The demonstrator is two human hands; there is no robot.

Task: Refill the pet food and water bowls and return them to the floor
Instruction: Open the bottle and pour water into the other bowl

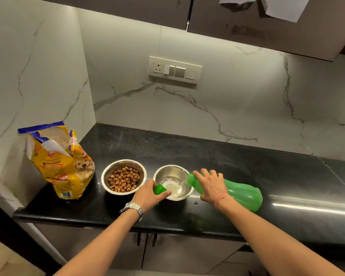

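Head camera looks down at a black worktop (247,166) with white marble walls behind it. Two shiny metal bowls sit side by side near the front edge. The food bowl (124,177) is on the left and has brown dog food (125,181) in it. The water bowl (173,182) is just to its right, and a little water (173,187) lies at the bottom.

The right hand (210,184) is wrapped around a green bottle (241,193). The bottle is tipped on its side, and its open mouth is over the right rim of the water bowl. A thin stream of water runs from the mouth into the bowl. A red string (221,200) is tied on the right wrist.

The left hand (149,194) is closed on a small green cap (159,189). It rests at the front left rim of the water bowl. A silver watch (132,209) is on the left wrist.

A yellow bag of dog food (64,162) stands open at the left end of the worktop, close to the side wall. It is near the food bowl but not touching it.
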